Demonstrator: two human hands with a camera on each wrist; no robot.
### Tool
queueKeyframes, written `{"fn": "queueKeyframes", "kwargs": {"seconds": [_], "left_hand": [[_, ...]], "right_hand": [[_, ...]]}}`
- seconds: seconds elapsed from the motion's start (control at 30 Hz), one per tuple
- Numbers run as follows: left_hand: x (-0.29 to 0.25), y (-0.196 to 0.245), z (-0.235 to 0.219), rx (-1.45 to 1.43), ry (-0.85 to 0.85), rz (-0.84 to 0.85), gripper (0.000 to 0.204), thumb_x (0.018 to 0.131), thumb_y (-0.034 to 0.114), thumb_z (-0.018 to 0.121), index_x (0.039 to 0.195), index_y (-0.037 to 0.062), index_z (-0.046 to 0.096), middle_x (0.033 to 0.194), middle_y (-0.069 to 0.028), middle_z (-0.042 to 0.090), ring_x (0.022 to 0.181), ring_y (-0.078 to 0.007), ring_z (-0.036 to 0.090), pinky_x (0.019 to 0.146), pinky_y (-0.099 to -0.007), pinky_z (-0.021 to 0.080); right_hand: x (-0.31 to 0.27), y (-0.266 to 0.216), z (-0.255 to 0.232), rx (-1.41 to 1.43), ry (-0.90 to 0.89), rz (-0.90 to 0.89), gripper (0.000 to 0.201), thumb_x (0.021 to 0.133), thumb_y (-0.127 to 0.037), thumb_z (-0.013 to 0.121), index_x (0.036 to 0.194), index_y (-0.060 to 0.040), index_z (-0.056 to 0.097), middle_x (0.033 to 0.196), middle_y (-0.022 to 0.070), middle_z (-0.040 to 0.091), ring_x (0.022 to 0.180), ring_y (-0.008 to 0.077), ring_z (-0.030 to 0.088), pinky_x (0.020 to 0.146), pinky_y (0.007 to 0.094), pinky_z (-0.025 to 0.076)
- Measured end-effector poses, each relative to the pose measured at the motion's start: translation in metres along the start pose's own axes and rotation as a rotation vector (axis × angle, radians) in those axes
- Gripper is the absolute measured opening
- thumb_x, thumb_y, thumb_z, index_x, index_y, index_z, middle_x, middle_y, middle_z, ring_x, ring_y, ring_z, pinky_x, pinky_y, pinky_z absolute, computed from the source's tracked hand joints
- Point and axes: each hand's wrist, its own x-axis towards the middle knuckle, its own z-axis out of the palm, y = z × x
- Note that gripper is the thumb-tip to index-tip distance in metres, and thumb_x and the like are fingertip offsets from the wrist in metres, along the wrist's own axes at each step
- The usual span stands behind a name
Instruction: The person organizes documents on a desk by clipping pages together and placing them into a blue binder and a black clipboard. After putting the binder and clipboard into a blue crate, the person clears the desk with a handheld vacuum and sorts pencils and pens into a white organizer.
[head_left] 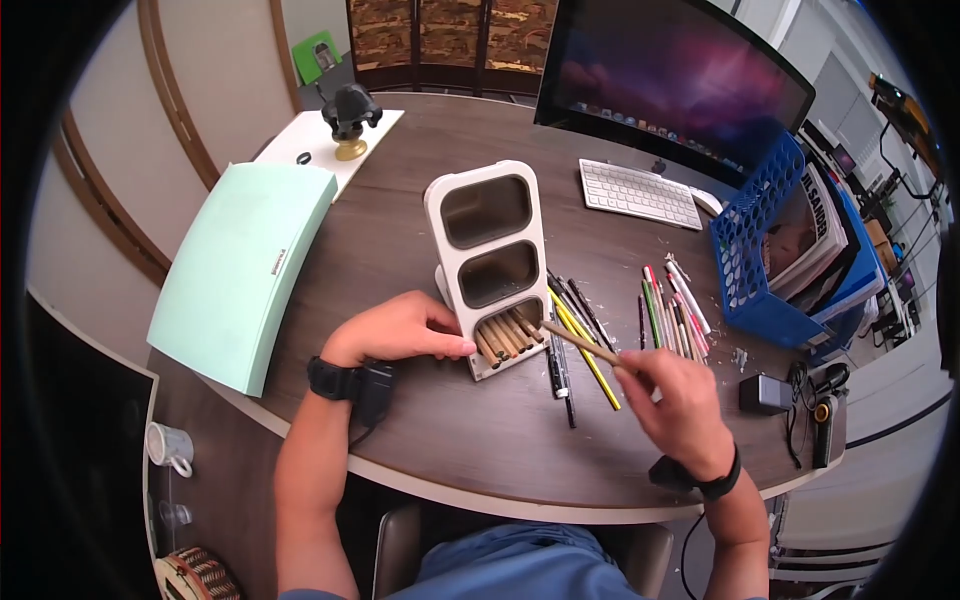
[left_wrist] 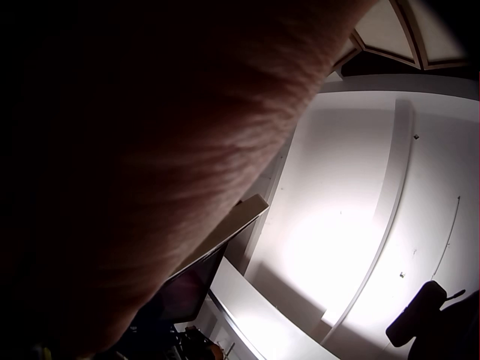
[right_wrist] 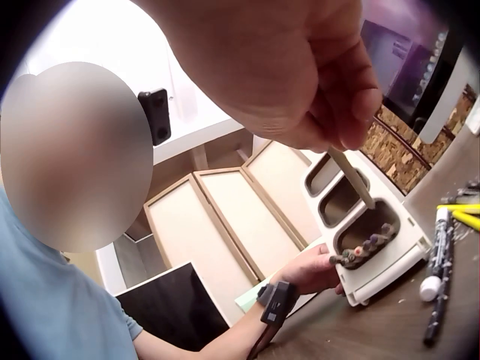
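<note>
A white pen organizer [head_left: 451,262] with three compartments leans back on the desk. Several wooden pencils [head_left: 508,333] lie side by side in its lowest compartment, one end of each toward the front. My left hand [head_left: 395,328] grips the organizer's lower left side, thumb at the front edge and the other fingers partly hidden. Between thumb and fingers my right hand [head_left: 672,398] pinches another wooden pencil [head_left: 582,343]. That pencil's far end is at the mouth of the lowest compartment, as the right wrist view also shows. In the left wrist view, skin fills much of the frame.
Yellow pencils [head_left: 592,362] and black pens lie right of the organizer. Colored pencils and markers [head_left: 672,310] are farther right, near a blue file holder [head_left: 745,262]. A mint-green box [head_left: 240,270] stands left; keyboard [head_left: 640,192] and monitor [head_left: 680,85] are behind.
</note>
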Motion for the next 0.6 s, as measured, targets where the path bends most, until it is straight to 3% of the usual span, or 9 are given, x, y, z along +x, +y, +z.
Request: {"fn": "queueKeyframes", "kwargs": {"seconds": [0.23, 0.33, 0.43, 0.5, 0.6], "left_hand": [[-0.001, -0.004, 0.002, -0.029, 0.003, 0.053, 0.041, 0.084, 0.038, 0.07, 0.088, -0.003, 0.071, 0.07, -0.0059, 0.066, 0.068, -0.0108, 0.059, 0.066, -0.027, 0.047], [0.001, -0.004, 0.0, 0.061, 0.017, 0.03, 0.04, 0.083, 0.037, 0.07, 0.088, -0.0029, 0.071, 0.071, -0.0065, 0.067, 0.066, -0.0112, 0.06, 0.065, -0.0266, 0.047], [0.002, -0.006, 0.003, -0.036, 0.009, 0.025, 0.037, 0.083, 0.034, 0.071, 0.09, -0.0026, 0.072, 0.071, -0.0061, 0.067, 0.067, -0.0112, 0.06, 0.065, -0.0264, 0.048], [0.002, -0.006, 0.003, -0.055, 0.011, 0.025, 0.037, 0.083, 0.033, 0.071, 0.09, -0.0026, 0.072, 0.072, -0.0061, 0.067, 0.067, -0.0112, 0.06, 0.065, -0.0264, 0.048], [-0.001, -0.003, 0.004, -0.077, 0.024, 0.014, 0.035, 0.083, 0.031, 0.072, 0.091, -0.0027, 0.072, 0.073, -0.0065, 0.068, 0.067, -0.0113, 0.06, 0.065, -0.0263, 0.048]], "right_hand": [[0.035, -0.003, 0.078, 0.065, 0.005, -0.129, 0.015, 0.082, -0.011, 0.07, 0.094, -0.0049, 0.063, 0.075, 0.0094, 0.063, 0.065, 0.0255, 0.063, 0.057, 0.0344, 0.05], [0.036, -0.003, 0.078, 0.062, -0.1, -0.099, 0.016, 0.083, -0.013, 0.069, 0.096, -0.0061, 0.063, 0.079, 0.0092, 0.064, 0.068, 0.0256, 0.063, 0.059, 0.0355, 0.05], [0.031, 0.008, 0.058, 0.152, -0.179, -0.008, 0.019, 0.084, -0.017, 0.067, 0.097, -0.0044, 0.062, 0.082, 0.0131, 0.063, 0.07, 0.0301, 0.064, 0.063, 0.0388, 0.052], [0.017, 0.033, 0.039, 0.199, -0.172, 0.216, 0.017, 0.084, -0.018, 0.067, 0.093, -0.0037, 0.064, 0.084, 0.0128, 0.066, 0.071, 0.0296, 0.065, 0.064, 0.0365, 0.052], [-0.008, 0.089, 0.012, -0.028, -0.156, 0.449, 0.018, 0.084, -0.019, 0.067, 0.092, -0.0031, 0.066, 0.083, 0.0127, 0.065, 0.07, 0.0263, 0.064, 0.063, 0.035, 0.05]]}}
